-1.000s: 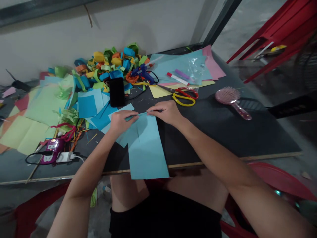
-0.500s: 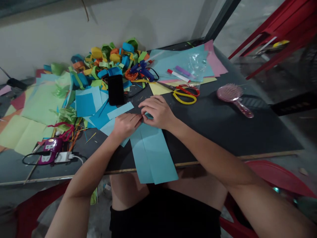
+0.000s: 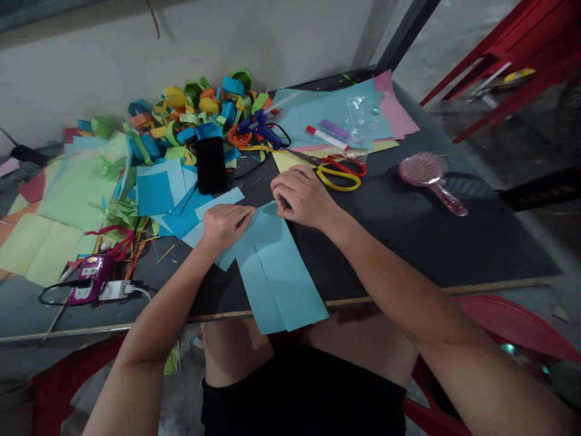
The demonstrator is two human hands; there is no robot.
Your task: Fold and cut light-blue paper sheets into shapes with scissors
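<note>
A light blue sheet of paper (image 3: 279, 278) with a lengthwise crease lies over the table's front edge, its near end hanging above my lap. My left hand (image 3: 226, 227) pinches its far left corner between thumb and fingers. At the far right corner, my right hand (image 3: 300, 197) has its fingers curled together on the paper's edge. Beyond the left hand lie a narrow light blue strip (image 3: 221, 203) and several darker blue pieces of paper (image 3: 157, 192). A black phone (image 3: 211, 165) rests just behind the strip.
Scissors (image 3: 339, 178) with red and yellow handles lie behind my right hand, near a blue glue gun (image 3: 261, 128) and two markers (image 3: 327, 138). A pink hairbrush (image 3: 424, 169) is at the right. Folded paper pieces (image 3: 181, 121) heap against the wall; a purple device (image 3: 94, 278) sits left.
My hands have moved apart along the paper's far edge, the right one shifting right. The far end of the sheet now shows between them.
</note>
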